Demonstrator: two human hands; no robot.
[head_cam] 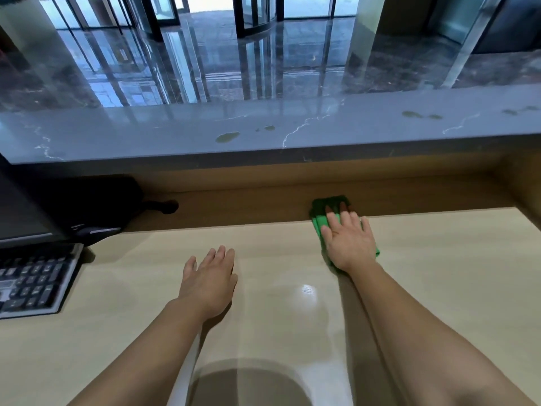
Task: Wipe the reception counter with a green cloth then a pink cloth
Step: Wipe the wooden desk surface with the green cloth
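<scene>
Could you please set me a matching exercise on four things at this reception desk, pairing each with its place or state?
Things:
1. green cloth
2. left hand
3. keyboard
4. blotches

Places or states:
A. at the left end of the desk
B. on the grey stone ledge
C. under the right hand, at the desk's back edge
D. fingers straight, holding nothing

Pairs: 1-C, 2-D, 3-A, 4-B

Keyboard left, before apparent monitor; cloth right.
</scene>
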